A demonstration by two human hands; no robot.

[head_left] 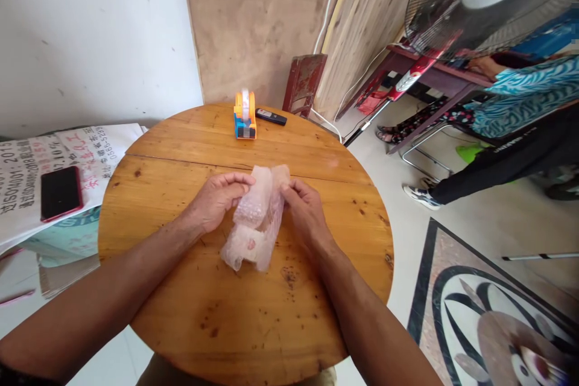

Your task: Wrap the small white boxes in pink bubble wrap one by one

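Note:
A piece of pinkish clear bubble wrap (253, 211) lies partly folded on the round wooden table (181, 301). My left hand (221, 196) pinches its upper left edge between thumb and fingers. On the other side, my right hand (307, 205) grips the upper right edge, thumb on top. A small reddish mark shows through the lower part of the wrap; whether anything is wrapped inside I cannot tell. Beyond the hands stands an orange and blue tape dispenser (245, 114) with a roll of clear tape.
A black remote-like device (271, 117) lies beside the dispenser. Left of the table, a phone (61, 193) rests on printed white sacking (108, 139). At the right are a standing fan (434, 60), a seated person's patterned sleeve (525, 84) and another person's leg (488, 169).

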